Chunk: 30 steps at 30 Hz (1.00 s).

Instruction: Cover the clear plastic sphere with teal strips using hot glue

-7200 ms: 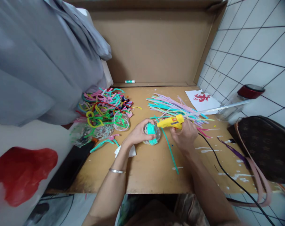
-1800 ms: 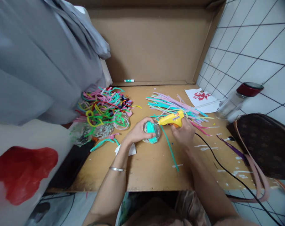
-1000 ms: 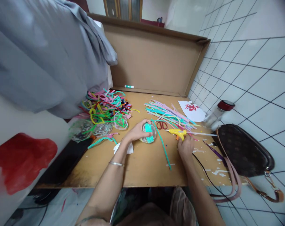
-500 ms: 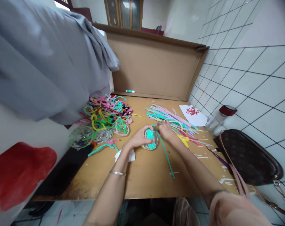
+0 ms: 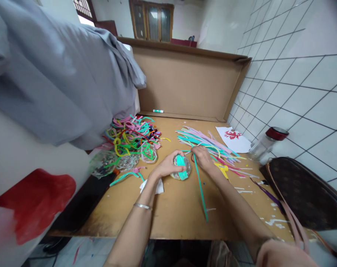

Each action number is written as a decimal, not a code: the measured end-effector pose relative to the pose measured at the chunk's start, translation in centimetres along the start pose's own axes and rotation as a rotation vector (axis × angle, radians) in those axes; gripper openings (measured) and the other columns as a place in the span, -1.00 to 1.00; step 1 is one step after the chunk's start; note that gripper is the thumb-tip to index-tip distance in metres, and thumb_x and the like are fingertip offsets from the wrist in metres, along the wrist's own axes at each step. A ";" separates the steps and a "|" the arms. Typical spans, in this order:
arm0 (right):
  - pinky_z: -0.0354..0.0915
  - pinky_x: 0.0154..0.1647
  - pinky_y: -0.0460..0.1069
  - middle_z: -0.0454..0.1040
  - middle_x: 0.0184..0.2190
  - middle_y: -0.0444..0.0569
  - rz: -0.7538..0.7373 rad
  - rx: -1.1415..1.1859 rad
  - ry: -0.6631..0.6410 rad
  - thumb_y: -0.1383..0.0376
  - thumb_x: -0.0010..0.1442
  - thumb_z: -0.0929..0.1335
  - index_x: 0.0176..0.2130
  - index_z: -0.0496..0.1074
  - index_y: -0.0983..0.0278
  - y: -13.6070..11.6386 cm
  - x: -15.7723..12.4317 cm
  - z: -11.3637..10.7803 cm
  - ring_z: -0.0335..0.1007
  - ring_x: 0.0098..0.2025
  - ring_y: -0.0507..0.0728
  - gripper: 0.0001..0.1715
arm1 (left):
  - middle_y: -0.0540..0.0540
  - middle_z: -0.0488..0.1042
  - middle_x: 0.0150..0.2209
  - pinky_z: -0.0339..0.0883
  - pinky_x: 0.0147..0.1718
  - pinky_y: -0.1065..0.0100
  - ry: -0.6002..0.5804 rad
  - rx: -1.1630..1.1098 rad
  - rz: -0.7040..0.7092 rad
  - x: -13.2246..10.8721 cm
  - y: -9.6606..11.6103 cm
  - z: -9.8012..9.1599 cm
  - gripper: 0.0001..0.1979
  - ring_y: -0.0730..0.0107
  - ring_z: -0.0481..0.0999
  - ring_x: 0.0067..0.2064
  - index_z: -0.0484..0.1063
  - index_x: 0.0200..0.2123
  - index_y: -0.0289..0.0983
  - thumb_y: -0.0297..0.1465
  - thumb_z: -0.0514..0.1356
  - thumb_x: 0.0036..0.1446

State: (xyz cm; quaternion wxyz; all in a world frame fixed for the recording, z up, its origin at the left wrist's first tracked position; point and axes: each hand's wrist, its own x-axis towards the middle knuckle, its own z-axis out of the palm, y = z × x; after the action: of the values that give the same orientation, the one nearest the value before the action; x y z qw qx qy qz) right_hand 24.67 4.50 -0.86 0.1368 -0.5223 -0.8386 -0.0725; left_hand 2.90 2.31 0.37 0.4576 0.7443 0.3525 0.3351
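My left hand (image 5: 170,163) is wrapped round a round clear plastic piece (image 5: 187,171), thumb on its near side. Teal pipe cleaner (image 5: 181,165) lies in packed strips across the middle of this piece. My right hand (image 5: 203,157) is closed, just right of it, with its fingertips pinched on a teal pipe cleaner (image 5: 200,185). The long end of that pipe cleaner hangs down across the table toward me, and a short stretch points to the left hand. A small red loop shows beside the right fingertips; what it belongs to is hidden.
Behind my right hand lies a bundle of straight pipe cleaners (image 5: 207,141), with a yellow glue gun (image 5: 222,169) nearby. A tangled pile of pipe cleaners (image 5: 132,133) is at left. A jar (image 5: 263,144) and a brown bag (image 5: 304,193) stand at right; cardboard (image 5: 185,81) rises behind.
My right hand has drawn a little away from the round piece, bringing the pipe cleaner with it. The left hand keeps its grip. The whole view has shifted slightly.
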 end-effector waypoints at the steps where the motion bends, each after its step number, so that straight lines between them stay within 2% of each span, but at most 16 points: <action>1: 0.17 0.00 0.08 0.50 -0.11 0.14 0.034 0.018 0.058 0.41 0.28 0.14 -0.07 0.43 0.36 0.1 -0.7 0.0 0.34 -0.04 0.18 -0.64 | 0.05 0.34 -0.29 0.26 -0.26 0.44 -0.005 0.005 -0.003 0.0 -0.1 0.0 -0.53 0.45 0.31 -0.30 0.27 -0.15 -0.25 -0.31 0.31 -0.17; 3: 0.21 0.05 0.12 0.48 -0.07 0.17 0.131 0.143 0.290 0.36 0.31 0.12 0.00 0.40 0.37 -0.2 -2.1 -0.1 0.35 -0.01 0.19 -0.60 | 0.05 0.34 -0.30 0.26 -0.26 0.44 -0.013 0.010 -0.010 0.0 -0.2 0.0 -0.53 0.44 0.32 -0.30 0.27 -0.14 -0.25 -0.31 0.31 -0.16; 5: 0.27 0.05 0.12 0.49 -0.07 0.13 0.240 0.349 0.552 0.29 0.32 0.11 0.05 0.37 0.32 -1.3 -3.4 -0.2 0.38 -0.01 0.18 -0.57 | 0.04 0.35 -0.29 0.27 -0.25 0.44 -0.014 0.009 -0.021 -0.1 -0.2 0.0 -0.53 0.44 0.33 -0.29 0.28 -0.14 -0.25 -0.31 0.31 -0.16; 6: 0.31 0.02 0.11 0.50 -0.08 0.11 0.295 0.444 0.642 0.26 0.33 0.10 0.08 0.36 0.29 -2.1 -3.9 -0.3 0.40 -0.02 0.17 -0.55 | 0.04 0.36 -0.29 0.27 -0.25 0.43 -0.010 0.009 -0.029 -0.1 -0.1 0.0 -0.53 0.43 0.33 -0.29 0.28 -0.14 -0.25 -0.30 0.31 -0.15; 8: 0.36 -0.05 0.08 0.48 -0.08 0.09 0.364 0.563 0.705 0.23 0.33 0.12 0.11 0.35 0.24 -4.0 -4.9 -0.5 0.42 -0.04 0.16 -0.54 | 0.02 0.37 -0.26 0.27 -0.24 0.43 0.000 0.008 -0.039 -0.1 0.0 0.0 -0.54 0.43 0.33 -0.27 0.28 -0.15 -0.26 -0.30 0.32 -0.15; 11: 0.40 -0.19 0.01 0.44 -0.18 0.03 0.315 0.545 0.820 0.23 0.29 0.19 0.03 0.43 0.21 -6.5 -5.7 -0.4 0.44 -0.17 0.11 -0.61 | 0.00 0.37 -0.20 0.27 -0.20 0.43 0.017 -0.003 -0.033 -0.1 0.3 0.1 -0.55 0.41 0.33 -0.23 0.29 -0.17 -0.26 -0.29 0.32 -0.16; 15: 0.41 -0.18 -0.03 0.49 -0.23 -0.01 0.183 0.479 0.909 0.33 0.25 0.24 -0.09 0.48 0.24 -7.9 -6.0 0.9 0.47 -0.21 0.07 -0.70 | 0.00 0.37 -0.19 0.27 -0.18 0.43 0.013 -0.018 -0.041 -0.1 0.3 0.1 -0.56 0.41 0.34 -0.22 0.29 -0.17 -0.26 -0.31 0.31 -0.16; 19: 0.44 -0.18 -0.03 0.54 -0.26 -0.01 0.059 0.471 0.946 0.42 0.21 0.26 -0.20 0.48 0.25 -8.1 -5.8 2.1 0.50 -0.21 0.06 -0.77 | 0.01 0.37 -0.21 0.28 -0.21 0.44 -0.016 -0.025 -0.044 -0.1 0.1 0.2 -0.56 0.42 0.35 -0.24 0.29 -0.16 -0.26 -0.31 0.31 -0.14; 22: 0.46 -0.22 -0.05 0.56 -0.27 -0.01 0.023 0.457 0.976 0.43 0.19 0.27 -0.23 0.46 0.25 -8.2 -5.7 2.3 0.51 -0.23 0.05 -0.80 | 0.02 0.37 -0.21 0.29 -0.22 0.45 -0.017 -0.016 -0.044 -0.1 0.1 0.1 -0.57 0.44 0.35 -0.25 0.28 -0.16 -0.26 -0.31 0.30 -0.13; 26: 0.47 -0.21 -0.06 0.57 -0.24 0.02 -0.051 0.366 0.974 0.46 0.19 0.26 -0.20 0.45 0.27 -8.2 -5.7 2.4 0.52 -0.20 0.06 -0.77 | -0.01 0.37 -0.15 0.29 -0.21 0.45 -0.028 -0.013 -0.045 -0.1 0.4 0.2 -0.55 0.42 0.36 -0.22 0.27 -0.16 -0.26 -0.29 0.29 -0.14; 30: 0.47 -0.17 -0.06 0.57 -0.21 0.04 -0.066 0.324 0.964 0.46 0.20 0.26 -0.15 0.44 0.28 -7.9 -5.7 2.9 0.51 -0.15 0.06 -0.75 | -0.02 0.38 -0.16 0.30 -0.21 0.44 -0.025 -0.023 -0.054 -0.1 0.6 0.2 -0.54 0.42 0.36 -0.23 0.26 -0.16 -0.27 -0.29 0.29 -0.16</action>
State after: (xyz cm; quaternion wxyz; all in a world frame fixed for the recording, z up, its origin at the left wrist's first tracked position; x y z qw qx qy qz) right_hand 19.51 -3.15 -5.15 0.5851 -0.3746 -0.6967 -0.1787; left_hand 3.15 1.94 0.83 0.4793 0.7333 0.3631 0.3174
